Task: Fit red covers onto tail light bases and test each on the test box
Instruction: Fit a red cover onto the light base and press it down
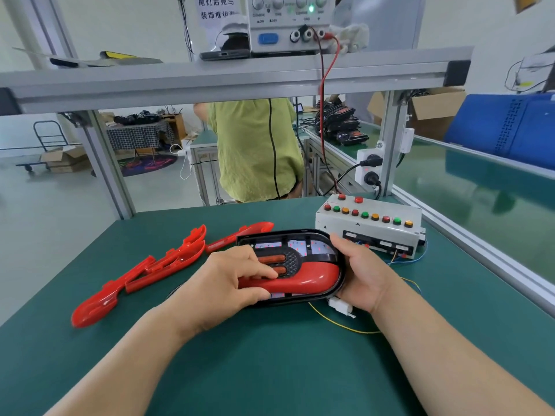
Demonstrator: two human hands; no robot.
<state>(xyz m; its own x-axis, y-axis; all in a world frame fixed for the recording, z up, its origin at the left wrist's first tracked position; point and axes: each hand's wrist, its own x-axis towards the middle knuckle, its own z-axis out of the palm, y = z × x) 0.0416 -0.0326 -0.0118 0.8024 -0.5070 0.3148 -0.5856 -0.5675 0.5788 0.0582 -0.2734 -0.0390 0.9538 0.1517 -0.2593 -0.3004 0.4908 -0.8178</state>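
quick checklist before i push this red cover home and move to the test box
1. Base held steady: ok. The right hand grips the right end of the tail light base.
2. Hold on the cover: ok. The left hand holds the red cover against the base's near side.
3. Cover seated all round: cannot tell. Its left part is hidden under the hand.
4. White plug connected: not ok. It lies loose on the table by the right wrist.
5. Test box within reach: ok. It stands just behind the base.
6. Power supply on: ok. A green lamp glows on it.
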